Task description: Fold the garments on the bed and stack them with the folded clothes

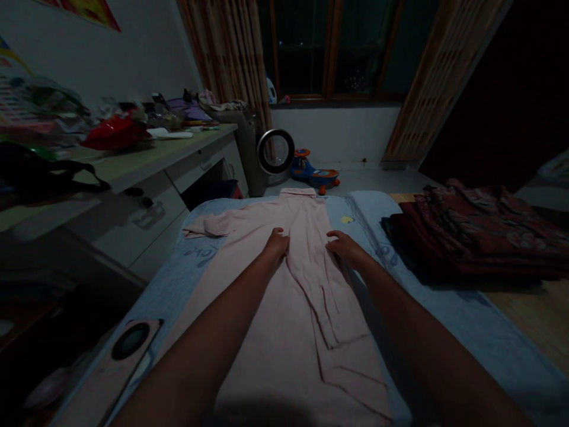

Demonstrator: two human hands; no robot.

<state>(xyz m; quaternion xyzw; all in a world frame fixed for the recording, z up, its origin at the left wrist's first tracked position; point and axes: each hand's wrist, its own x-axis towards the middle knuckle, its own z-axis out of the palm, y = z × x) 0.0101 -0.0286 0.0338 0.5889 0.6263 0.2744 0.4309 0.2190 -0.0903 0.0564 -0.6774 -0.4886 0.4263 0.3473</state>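
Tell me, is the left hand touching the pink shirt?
Touching. The head view shows the left hand resting flat on the pink shirt, fingers pressed into the fabric, no gap visible.

A bed point(484, 332) fills the lower frame; a pink shirt point(275, 308) lies flat at center, dark red folded clothes point(480, 237) at right.

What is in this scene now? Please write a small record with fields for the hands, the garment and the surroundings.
left hand: flat on the pink shirt, open
right hand: on the shirt's right edge, open
shirt: spread on a grey-blue sheet, one sleeve folded across
right side: stack of dark red clothes
left side: cluttered desk
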